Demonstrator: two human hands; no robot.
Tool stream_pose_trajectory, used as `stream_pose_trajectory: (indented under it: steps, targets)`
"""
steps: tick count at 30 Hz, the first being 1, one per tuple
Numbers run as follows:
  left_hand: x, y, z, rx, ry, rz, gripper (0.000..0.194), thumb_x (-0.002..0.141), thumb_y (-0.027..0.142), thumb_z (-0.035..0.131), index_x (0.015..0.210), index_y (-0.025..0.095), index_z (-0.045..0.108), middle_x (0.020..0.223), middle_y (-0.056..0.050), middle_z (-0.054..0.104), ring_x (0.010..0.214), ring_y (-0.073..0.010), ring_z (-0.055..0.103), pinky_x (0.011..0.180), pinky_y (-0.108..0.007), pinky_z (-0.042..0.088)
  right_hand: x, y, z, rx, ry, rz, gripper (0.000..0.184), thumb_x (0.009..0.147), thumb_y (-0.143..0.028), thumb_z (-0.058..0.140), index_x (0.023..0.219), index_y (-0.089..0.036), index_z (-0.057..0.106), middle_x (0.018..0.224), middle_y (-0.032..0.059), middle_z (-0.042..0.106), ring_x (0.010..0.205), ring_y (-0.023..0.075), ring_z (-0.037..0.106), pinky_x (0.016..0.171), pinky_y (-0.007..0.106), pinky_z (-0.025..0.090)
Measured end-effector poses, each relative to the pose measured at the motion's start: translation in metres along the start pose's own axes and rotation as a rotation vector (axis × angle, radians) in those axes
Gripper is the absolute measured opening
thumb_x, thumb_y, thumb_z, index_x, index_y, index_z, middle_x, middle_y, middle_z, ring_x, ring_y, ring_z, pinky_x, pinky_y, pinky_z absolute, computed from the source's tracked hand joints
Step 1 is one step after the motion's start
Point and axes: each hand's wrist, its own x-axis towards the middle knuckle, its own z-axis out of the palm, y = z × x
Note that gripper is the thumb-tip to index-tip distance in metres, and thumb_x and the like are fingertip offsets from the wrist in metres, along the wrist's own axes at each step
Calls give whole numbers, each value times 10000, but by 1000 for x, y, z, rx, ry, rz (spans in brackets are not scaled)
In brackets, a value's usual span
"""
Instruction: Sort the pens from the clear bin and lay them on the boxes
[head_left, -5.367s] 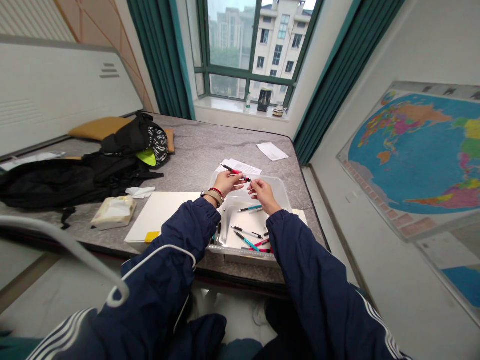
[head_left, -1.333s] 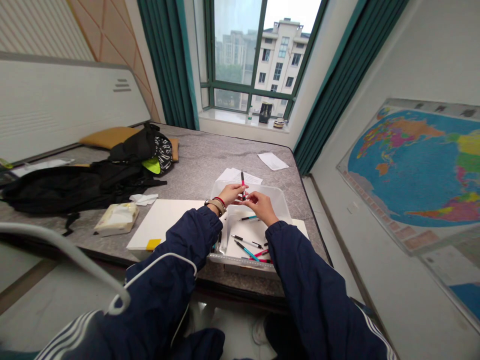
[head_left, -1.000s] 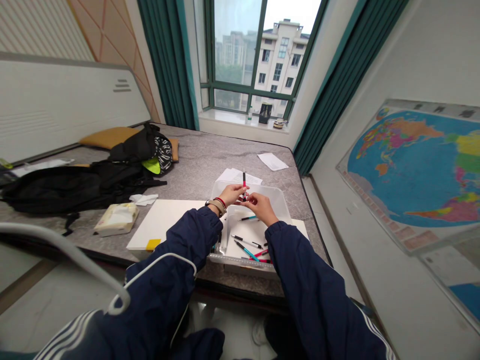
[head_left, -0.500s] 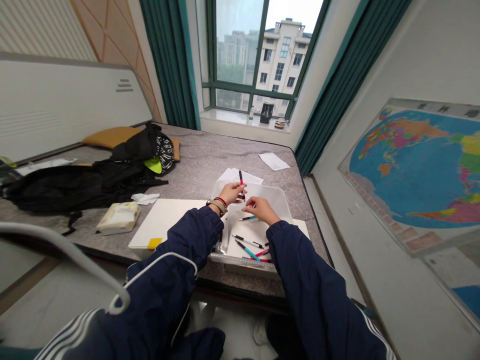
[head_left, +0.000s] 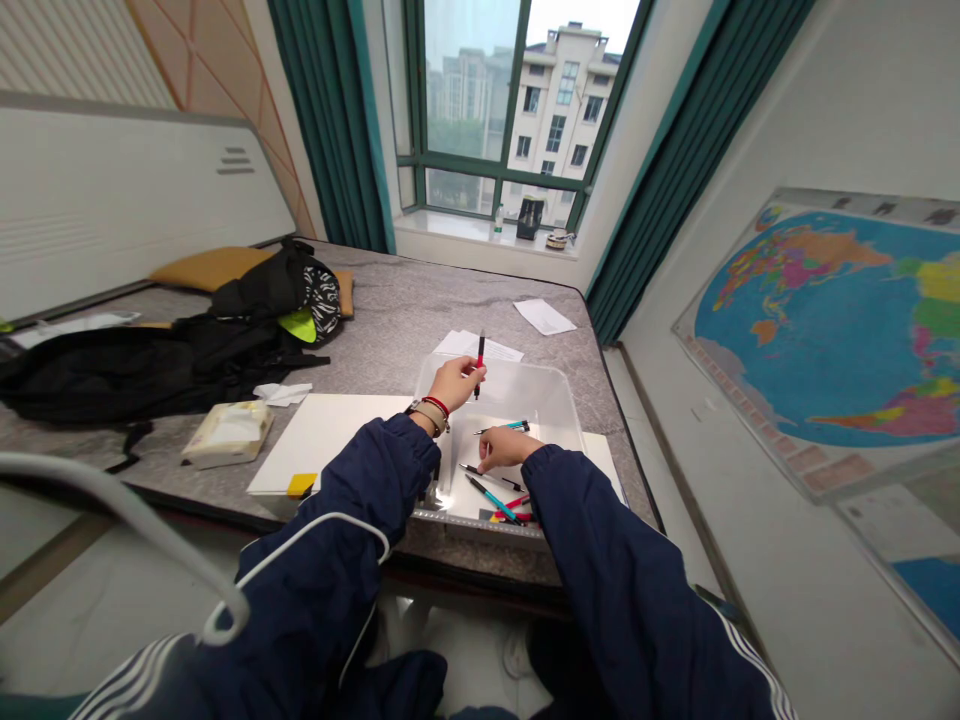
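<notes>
My left hand (head_left: 454,381) is closed round a red and black pen (head_left: 479,358), held nearly upright over a clear plastic tray (head_left: 564,405). My right hand (head_left: 502,448) is down inside the tray with its fingers bent onto a black pen (head_left: 496,476) lying there. A teal pen (head_left: 507,427) lies just beyond that hand. More teal and red pens (head_left: 501,505) lie near the tray's front edge. Whether the right hand grips the black pen I cannot tell.
A white board (head_left: 324,438) with a yellow note (head_left: 301,484) lies left of the tray. A tissue pack (head_left: 225,432) and black bags (head_left: 157,355) sit further left. Paper sheets (head_left: 544,315) lie beyond the tray. The grey table's edge (head_left: 480,565) is near me.
My right hand left the red pen and dropped into the tray onto the black pen. The left hand kept the red pen, which went from slanted to nearly upright.
</notes>
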Motion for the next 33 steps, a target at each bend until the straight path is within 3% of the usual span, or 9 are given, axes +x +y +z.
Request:
stream_pose_trajectory:
  steps: [4, 12, 17, 20, 27, 33]
  targets:
    - [-2, 3, 0, 20, -29, 4, 254, 836, 372, 598, 956, 169, 693, 845, -64, 747, 781, -177, 696, 734, -274, 539, 2, 1, 3, -18, 14, -20, 309, 631, -357, 845, 861, -178, 744, 848, 36, 747, 759, 163, 667, 594, 199, 410]
    - [-7, 5, 1, 9, -124, -23, 192, 796, 309, 647, 919, 170, 697, 884, -70, 742, 770, -175, 684, 718, -274, 543, 3, -3, 10, -33, -58, -146, 132, 643, -258, 805, 745, -182, 770, 698, 15, 722, 657, 149, 632, 576, 211, 402]
    - [-5, 4, 2, -38, -115, -67, 145, 802, 233, 613, 915, 157, 665, 873, -80, 739, 739, -161, 682, 682, -261, 538, -1, -8, 8, -28, -47, -118, 62, 623, -187, 771, 682, -177, 753, 658, 23, 712, 643, 160, 644, 588, 218, 422]
    - [-4, 5, 2, -81, -101, -120, 171, 808, 200, 590, 968, 147, 623, 884, -93, 738, 707, -154, 683, 620, -241, 523, -4, -10, 6, 101, -132, -42, 17, 641, -160, 735, 649, -165, 720, 557, 14, 663, 566, 150, 636, 549, 211, 434]
    - [-4, 7, 2, -201, -91, -205, 210, 806, 172, 575, 1015, 152, 565, 914, -106, 732, 713, -156, 701, 575, -223, 517, -1, -15, 15, 90, -161, -58, 201, 574, -295, 834, 658, -165, 705, 519, -2, 632, 490, 137, 589, 519, 221, 428]
    - [-2, 4, 2, -237, -91, -224, 201, 788, 174, 595, 987, 157, 573, 924, -104, 730, 710, -157, 696, 568, -226, 519, 3, -21, 21, -97, -104, -119, 247, 520, -317, 855, 650, -172, 702, 586, 22, 663, 624, 180, 643, 569, 232, 422]
